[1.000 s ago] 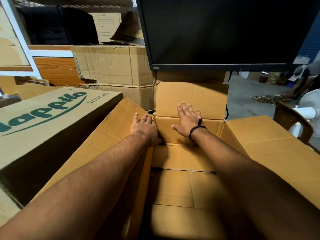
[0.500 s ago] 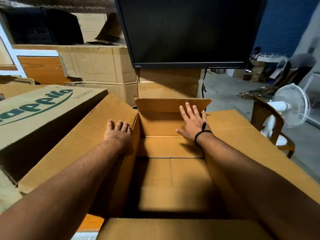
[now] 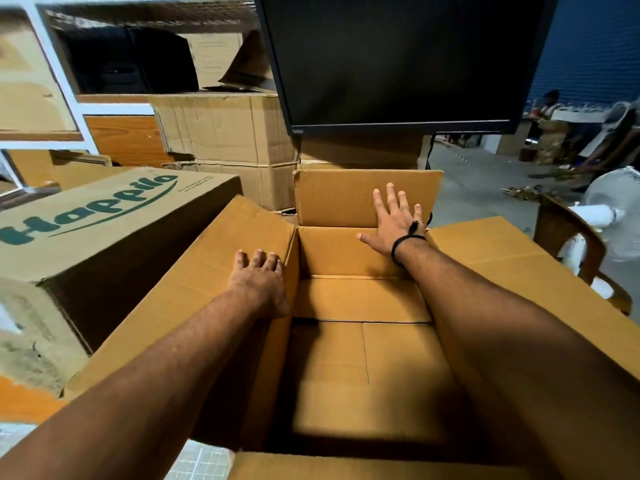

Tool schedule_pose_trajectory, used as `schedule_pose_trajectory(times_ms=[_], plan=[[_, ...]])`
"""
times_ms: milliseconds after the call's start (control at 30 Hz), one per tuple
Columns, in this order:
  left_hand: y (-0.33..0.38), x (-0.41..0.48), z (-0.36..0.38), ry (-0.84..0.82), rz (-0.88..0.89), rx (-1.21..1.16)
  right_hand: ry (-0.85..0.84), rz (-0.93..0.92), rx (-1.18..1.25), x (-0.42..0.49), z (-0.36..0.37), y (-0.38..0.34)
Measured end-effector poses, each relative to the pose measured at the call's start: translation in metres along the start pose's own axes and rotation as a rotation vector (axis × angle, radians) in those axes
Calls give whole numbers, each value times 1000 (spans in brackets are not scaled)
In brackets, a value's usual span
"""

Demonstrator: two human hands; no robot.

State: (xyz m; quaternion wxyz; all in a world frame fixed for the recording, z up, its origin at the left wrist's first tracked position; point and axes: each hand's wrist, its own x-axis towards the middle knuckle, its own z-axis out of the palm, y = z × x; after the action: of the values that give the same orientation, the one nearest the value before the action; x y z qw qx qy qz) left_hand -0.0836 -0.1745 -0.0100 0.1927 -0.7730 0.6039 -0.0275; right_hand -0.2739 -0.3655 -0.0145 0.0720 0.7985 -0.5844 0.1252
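Cardboard in plain brown makes up the open box [image 3: 363,355], which stands directly below the person with its flaps spread outward. The left grip [image 3: 259,282] lies released on the left flap [image 3: 204,271], its fingertips close to the box's far left corner. The right grip [image 3: 393,226] is also released, with its fingers spread and its palm flat across the fold where the far flap [image 3: 336,199] rises upright from the box wall. A black band [image 3: 403,241] circles that wrist. Just beside the left flap sits a printed carton [image 3: 104,220] with green lettering. A dark monitor [image 3: 398,57] hangs above the far flap, and a white fan [image 3: 614,213] stands well apart on the right.
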Motion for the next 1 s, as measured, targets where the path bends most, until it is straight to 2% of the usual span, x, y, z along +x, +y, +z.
schedule_pose_trajectory(times_ms=[233,467,567,733,1000], plan=[[9,-16,4,6,18,-69,-44,-54,-25,4,-2,-22],[7,13,-10,203,11,-50,-205,-61,-31,32,23,-37],[6,36,-14,154,18,-46,-248,-61,-36,39,40,-40],[7,60,-5,26,35,-53,-172,-73,-48,42,57,-41],[5,63,-2,51,41,-95,-99,-51,-81,40,67,-44]])
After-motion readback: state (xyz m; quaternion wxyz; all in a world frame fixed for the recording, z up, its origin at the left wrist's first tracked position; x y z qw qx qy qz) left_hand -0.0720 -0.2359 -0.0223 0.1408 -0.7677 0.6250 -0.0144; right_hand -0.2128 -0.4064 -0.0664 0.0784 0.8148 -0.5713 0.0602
